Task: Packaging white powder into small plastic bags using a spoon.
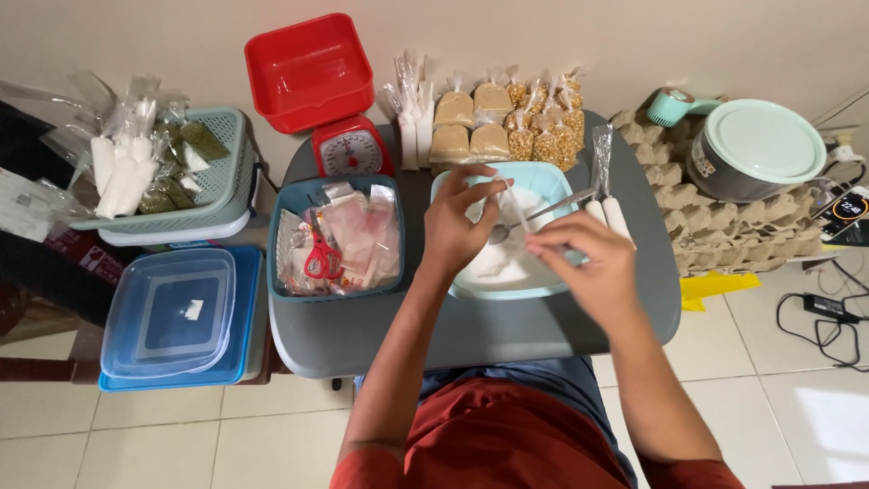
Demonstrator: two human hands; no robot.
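Small clear plastic bag (518, 210) is held open between both hands above the pale blue square basin (552, 181) of white granules (498, 263) on the grey desk (471, 330). Left hand (457, 226) pinches the bag's mouth; right hand (584, 263) grips its other edge together with a metal spoon (543, 215). Judged step: filling the bag. Any further scoop calls for a steady, open mouth kept over the basin. Beyond the hands stand filled packets (493, 122); left of the left hand, a basket with red scissors (319, 258). Open desk lies nearest the body.
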